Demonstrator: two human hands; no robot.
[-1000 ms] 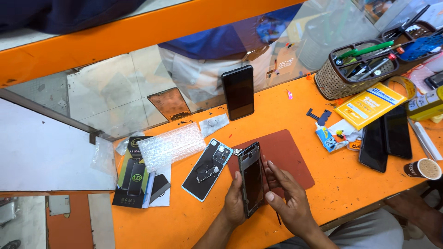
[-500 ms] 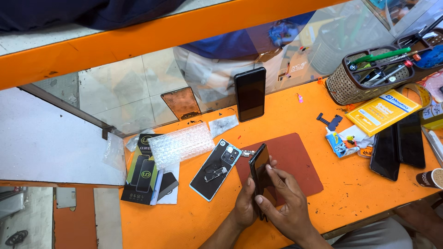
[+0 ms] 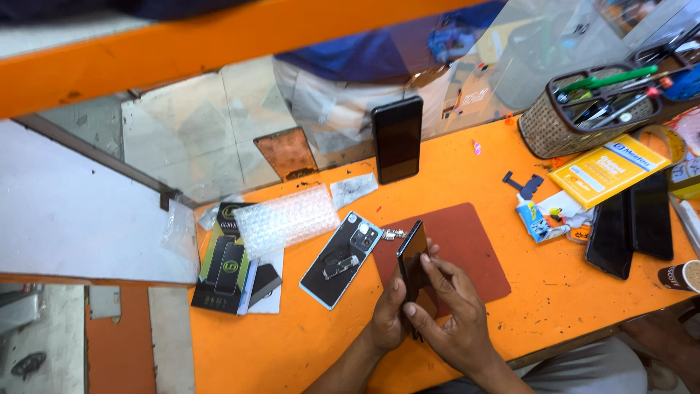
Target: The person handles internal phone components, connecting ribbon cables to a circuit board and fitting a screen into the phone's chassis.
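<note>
A black smartphone [image 3: 411,257] stands tilted on its edge over a dark red mat [image 3: 470,244], gripped from both sides. My left hand [image 3: 388,319] holds its lower left edge and my right hand [image 3: 448,310] wraps its right side, fingers pressed on the glass. Just left of it on the orange table [image 3: 554,299] lies a phone back cover [image 3: 343,257] with camera holes, and a small metal part [image 3: 394,234] sits beside the cover's top.
A bubble-wrap piece [image 3: 285,218] and a black-and-green box [image 3: 224,258] lie to the left. Another phone [image 3: 397,138] leans against the glass partition. On the right are a wicker tool basket [image 3: 583,113], a yellow packet [image 3: 609,169], two dark screens [image 3: 631,222] and a paper cup [image 3: 682,276].
The phone has turned from lying nearly flat, screen up, to standing on its edge between my hands. The view has shifted slightly; the rest of the table is unchanged.
</note>
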